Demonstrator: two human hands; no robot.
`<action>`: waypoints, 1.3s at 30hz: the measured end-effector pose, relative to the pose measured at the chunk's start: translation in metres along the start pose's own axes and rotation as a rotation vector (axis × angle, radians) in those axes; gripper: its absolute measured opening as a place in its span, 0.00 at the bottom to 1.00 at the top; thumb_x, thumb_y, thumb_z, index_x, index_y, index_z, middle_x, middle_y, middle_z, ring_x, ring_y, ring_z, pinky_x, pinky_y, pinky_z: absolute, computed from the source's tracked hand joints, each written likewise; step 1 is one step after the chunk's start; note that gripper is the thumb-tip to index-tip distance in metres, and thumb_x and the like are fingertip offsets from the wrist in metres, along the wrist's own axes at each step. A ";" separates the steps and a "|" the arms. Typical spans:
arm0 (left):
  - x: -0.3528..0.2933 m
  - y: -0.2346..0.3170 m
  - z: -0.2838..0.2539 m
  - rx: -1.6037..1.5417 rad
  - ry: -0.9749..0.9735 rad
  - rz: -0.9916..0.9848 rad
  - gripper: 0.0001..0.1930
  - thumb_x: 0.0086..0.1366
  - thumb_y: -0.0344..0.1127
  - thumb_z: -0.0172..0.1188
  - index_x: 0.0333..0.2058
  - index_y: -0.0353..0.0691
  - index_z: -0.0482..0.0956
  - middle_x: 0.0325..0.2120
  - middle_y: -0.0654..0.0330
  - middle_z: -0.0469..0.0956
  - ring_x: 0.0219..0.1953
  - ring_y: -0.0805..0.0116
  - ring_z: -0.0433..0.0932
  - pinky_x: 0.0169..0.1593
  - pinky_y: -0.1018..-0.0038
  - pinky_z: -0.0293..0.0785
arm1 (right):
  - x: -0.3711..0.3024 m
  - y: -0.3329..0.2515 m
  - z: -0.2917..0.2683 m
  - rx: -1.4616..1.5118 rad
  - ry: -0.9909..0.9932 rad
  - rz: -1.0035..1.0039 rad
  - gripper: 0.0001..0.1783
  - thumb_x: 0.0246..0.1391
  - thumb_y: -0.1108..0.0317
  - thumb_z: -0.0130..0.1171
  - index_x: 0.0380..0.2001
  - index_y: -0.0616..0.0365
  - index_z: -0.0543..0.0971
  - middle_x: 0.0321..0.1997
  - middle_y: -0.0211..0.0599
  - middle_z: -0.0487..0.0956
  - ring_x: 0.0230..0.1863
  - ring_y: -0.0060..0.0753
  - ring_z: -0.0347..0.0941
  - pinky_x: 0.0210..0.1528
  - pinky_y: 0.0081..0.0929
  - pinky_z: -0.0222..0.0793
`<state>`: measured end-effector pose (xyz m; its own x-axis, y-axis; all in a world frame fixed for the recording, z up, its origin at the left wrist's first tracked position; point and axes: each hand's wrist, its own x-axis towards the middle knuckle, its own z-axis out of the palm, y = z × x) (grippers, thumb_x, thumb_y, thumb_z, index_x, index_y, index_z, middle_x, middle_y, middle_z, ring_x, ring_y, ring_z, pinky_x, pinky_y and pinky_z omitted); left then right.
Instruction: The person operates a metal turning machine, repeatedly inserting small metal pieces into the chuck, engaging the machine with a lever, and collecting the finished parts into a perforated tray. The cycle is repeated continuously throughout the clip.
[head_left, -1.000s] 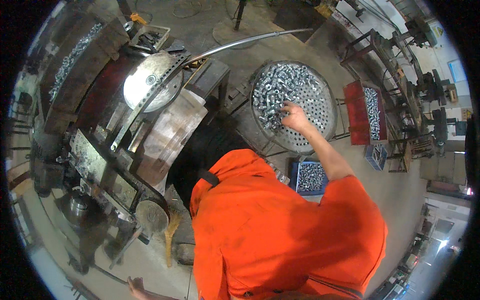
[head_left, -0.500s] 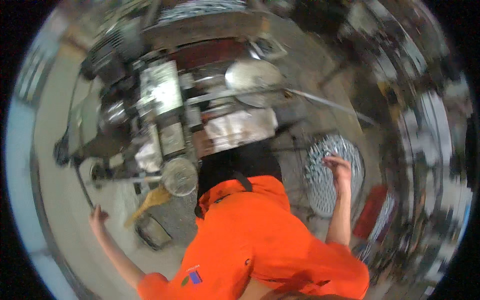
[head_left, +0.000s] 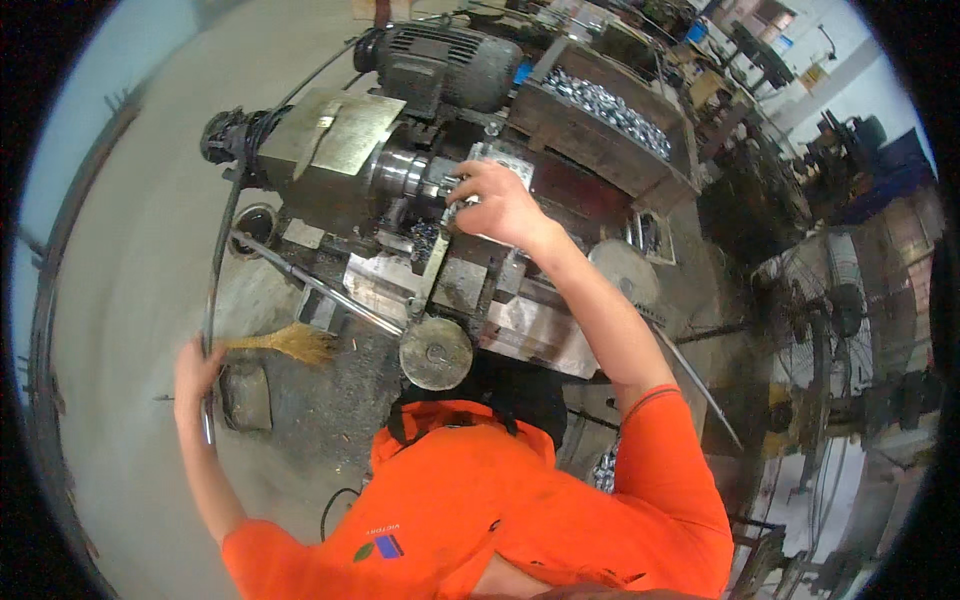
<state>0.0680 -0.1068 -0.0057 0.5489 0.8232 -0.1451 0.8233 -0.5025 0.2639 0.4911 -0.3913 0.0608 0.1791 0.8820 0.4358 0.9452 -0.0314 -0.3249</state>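
At the lower left my left hand [head_left: 197,372] is wrapped round a long metal lever [head_left: 209,320] that comes down from the machine's left end. My right hand [head_left: 500,208] reaches over the lathe, its fingers curled together beside the shiny round spindle [head_left: 402,173]. Whatever lies in those fingers is small and mostly hidden behind them. A squarish metal cover [head_left: 350,120] sits over the headstock left of the spindle. Below my right hand stands the cross slide with a round handwheel [head_left: 436,354] at its near end.
Behind the lathe are a dark electric motor [head_left: 450,65] and a metal bin [head_left: 590,150] with many small shiny parts. A yellow broom [head_left: 290,342] lies near my left hand. A long bar [head_left: 325,292] slants toward the handwheel. A fan [head_left: 835,310] stands at the right.
My right hand has left the heap of metal parts on the right and come to the spindle. My left hand has closed round the lever. The view has turned toward the lathe.
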 end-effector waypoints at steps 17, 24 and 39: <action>-0.017 -0.004 0.024 0.118 0.167 -0.126 0.13 0.55 0.39 0.55 0.31 0.34 0.73 0.26 0.43 0.75 0.32 0.43 0.74 0.37 0.55 0.70 | 0.058 0.028 0.059 0.339 0.095 0.436 0.10 0.32 0.66 0.56 0.15 0.63 0.78 0.13 0.48 0.72 0.17 0.38 0.70 0.24 0.29 0.66; 0.098 -0.179 -0.016 0.652 0.408 0.046 0.06 0.52 0.33 0.55 0.29 0.39 0.69 0.18 0.52 0.74 0.22 0.53 0.76 0.26 0.60 0.71 | 0.059 0.018 0.058 0.286 0.090 0.609 0.14 0.29 0.63 0.55 0.17 0.65 0.78 0.15 0.50 0.73 0.20 0.40 0.72 0.29 0.30 0.67; 0.128 -0.039 0.152 -0.541 0.369 0.120 0.18 0.56 0.41 0.58 0.39 0.33 0.75 0.30 0.47 0.77 0.33 0.58 0.77 0.39 0.67 0.71 | -0.101 -0.017 -0.004 0.235 0.400 0.494 0.11 0.27 0.70 0.57 0.23 0.56 0.78 0.50 0.47 0.73 0.46 0.45 0.73 0.47 0.29 0.67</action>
<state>0.1277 -0.0224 -0.1798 0.4674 0.8548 0.2255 0.5186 -0.4716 0.7131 0.4580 -0.4815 0.0255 0.7051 0.5468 0.4515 0.6499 -0.2437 -0.7199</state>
